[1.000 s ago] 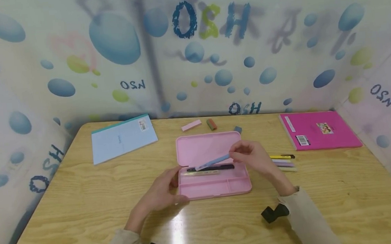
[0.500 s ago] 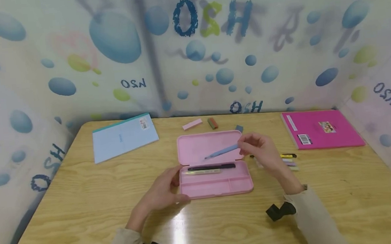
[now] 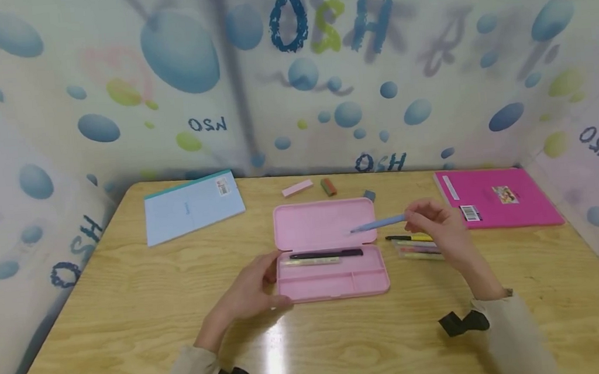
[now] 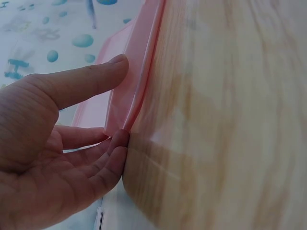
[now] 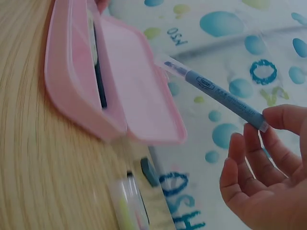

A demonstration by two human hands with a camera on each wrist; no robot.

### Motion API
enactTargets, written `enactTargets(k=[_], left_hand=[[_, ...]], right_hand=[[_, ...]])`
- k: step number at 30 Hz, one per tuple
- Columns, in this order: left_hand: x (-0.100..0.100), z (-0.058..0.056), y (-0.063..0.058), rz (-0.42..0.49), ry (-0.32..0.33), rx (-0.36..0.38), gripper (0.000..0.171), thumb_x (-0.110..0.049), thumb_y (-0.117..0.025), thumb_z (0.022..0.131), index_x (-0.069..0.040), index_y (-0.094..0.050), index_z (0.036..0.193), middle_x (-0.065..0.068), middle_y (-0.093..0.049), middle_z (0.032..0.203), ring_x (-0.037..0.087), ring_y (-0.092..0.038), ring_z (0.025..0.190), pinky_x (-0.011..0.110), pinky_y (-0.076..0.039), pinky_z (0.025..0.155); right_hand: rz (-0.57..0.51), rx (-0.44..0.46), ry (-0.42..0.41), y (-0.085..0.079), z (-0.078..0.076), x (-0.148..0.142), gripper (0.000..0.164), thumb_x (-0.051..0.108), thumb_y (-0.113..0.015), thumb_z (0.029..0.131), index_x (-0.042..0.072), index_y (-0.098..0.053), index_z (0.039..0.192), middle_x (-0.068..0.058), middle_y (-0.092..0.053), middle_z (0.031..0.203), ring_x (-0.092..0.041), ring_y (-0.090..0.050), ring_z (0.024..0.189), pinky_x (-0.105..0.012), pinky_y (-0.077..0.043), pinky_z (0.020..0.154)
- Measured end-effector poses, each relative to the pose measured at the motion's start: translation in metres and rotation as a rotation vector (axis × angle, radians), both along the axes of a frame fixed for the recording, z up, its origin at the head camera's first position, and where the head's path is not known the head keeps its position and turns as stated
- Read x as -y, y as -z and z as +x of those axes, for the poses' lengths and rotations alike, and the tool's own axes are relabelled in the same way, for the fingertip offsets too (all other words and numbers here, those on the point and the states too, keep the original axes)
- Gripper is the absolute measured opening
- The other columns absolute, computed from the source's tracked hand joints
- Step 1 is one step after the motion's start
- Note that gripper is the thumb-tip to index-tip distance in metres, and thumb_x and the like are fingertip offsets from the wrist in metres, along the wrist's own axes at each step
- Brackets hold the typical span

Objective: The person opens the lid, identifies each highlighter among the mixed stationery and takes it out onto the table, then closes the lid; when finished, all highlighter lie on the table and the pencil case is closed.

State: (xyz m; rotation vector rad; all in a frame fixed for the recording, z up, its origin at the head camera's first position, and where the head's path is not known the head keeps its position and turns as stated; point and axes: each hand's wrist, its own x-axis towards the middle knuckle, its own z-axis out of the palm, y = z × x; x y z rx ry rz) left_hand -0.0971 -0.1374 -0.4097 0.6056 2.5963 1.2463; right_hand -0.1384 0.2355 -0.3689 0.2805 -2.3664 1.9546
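Observation:
My right hand (image 3: 440, 229) pinches a blue highlighter (image 5: 223, 97) by its end, between thumb and fingers. Its clear cap, with a dark tip inside, points left over the right part of the raised lid. The pink pencil case (image 3: 315, 287) lies with its lid back on the table. In its long rear compartment are a black pen (image 3: 326, 255) and a pale yellowish, see-through stick (image 3: 311, 262). At the case's left end my left hand (image 3: 249, 291) holds it, thumb along the front side and fingers at the corner, as the left wrist view shows.
Several pens and highlighters (image 3: 417, 248) lie right of the case, partly behind my right hand. Behind it are a pink stick (image 3: 297, 188), a green-and-orange block (image 3: 328, 186) and a small blue-grey block (image 3: 369, 195). A light blue notebook (image 3: 195, 210) and a magenta notebook (image 3: 517, 196) lie farther out.
My right hand has moved to the right with the blue highlighter, from above the rear compartment to beside the lid's right edge. The left hand stays at the case.

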Motion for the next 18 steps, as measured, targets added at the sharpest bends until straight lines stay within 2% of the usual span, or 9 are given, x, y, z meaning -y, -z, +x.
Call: enactTargets(k=[5,11,18], left_hand=[[-0.001,-0.001,0.0,0.003,0.011,-0.007,0.085,-0.018,-0.085,0.07,-0.004,-0.042,0.142,0.009,-0.057,0.113,0.018,-0.054,0.091,0.034,-0.048,0.08],[0.0,-0.002,-0.002,0.009,0.011,0.0,0.085,-0.019,-0.086,0.07,-0.004,-0.042,0.141,0.01,-0.056,0.116,0.019,-0.054,0.093,0.036,-0.048,0.082],[0.0,-0.001,-0.002,0.006,0.003,0.013,0.086,-0.019,-0.086,0.07,-0.003,-0.041,0.142,0.01,-0.056,0.116,0.02,-0.054,0.094,0.037,-0.048,0.083]], right_hand=[[0.091,-0.028,0.039,0.003,0.005,-0.024,0.007,0.01,-0.061,0.094,0.004,-0.064,0.097,0.004,-0.068,0.081,-0.01,-0.064,0.073,-0.021,-0.054,0.068],[0.066,-0.026,0.035,0.007,0.011,-0.043,0.006,0.007,-0.06,0.094,0.005,-0.064,0.097,0.006,-0.068,0.083,-0.008,-0.064,0.074,-0.018,-0.053,0.069],[0.041,-0.026,-0.005,0.017,0.018,-0.064,0.007,0.002,-0.058,0.094,0.002,-0.063,0.098,0.001,-0.07,0.086,-0.008,-0.065,0.076,-0.019,-0.053,0.069]])
